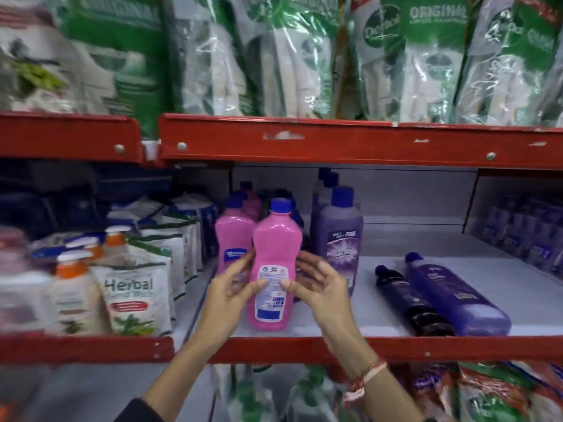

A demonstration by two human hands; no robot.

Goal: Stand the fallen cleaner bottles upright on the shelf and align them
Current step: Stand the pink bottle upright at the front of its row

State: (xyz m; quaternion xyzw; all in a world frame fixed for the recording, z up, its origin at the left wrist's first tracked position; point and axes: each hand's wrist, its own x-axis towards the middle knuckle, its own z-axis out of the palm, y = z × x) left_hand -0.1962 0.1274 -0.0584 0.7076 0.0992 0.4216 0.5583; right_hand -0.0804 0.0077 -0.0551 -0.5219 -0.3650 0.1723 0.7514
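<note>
A pink cleaner bottle [274,263] with a blue cap stands upright at the front of the white shelf [380,318], its back label facing me. My left hand [231,292] and my right hand [316,287] hold it from both sides, thumbs on the label. A second pink bottle [231,239] stands behind it to the left. An upright purple bottle [339,236] stands to the right, with more behind it. Two bottles lie on their sides further right: a dark one [408,300] and a purple one [457,296], caps pointing to the back.
Herbal hand-wash pouches [134,296] and pump bottles [73,287] fill the shelf section at left. Green refill pouches [426,56] hang on the shelf above. Purple packs [524,233] sit at the far right. A red shelf edge [426,348] runs along the front.
</note>
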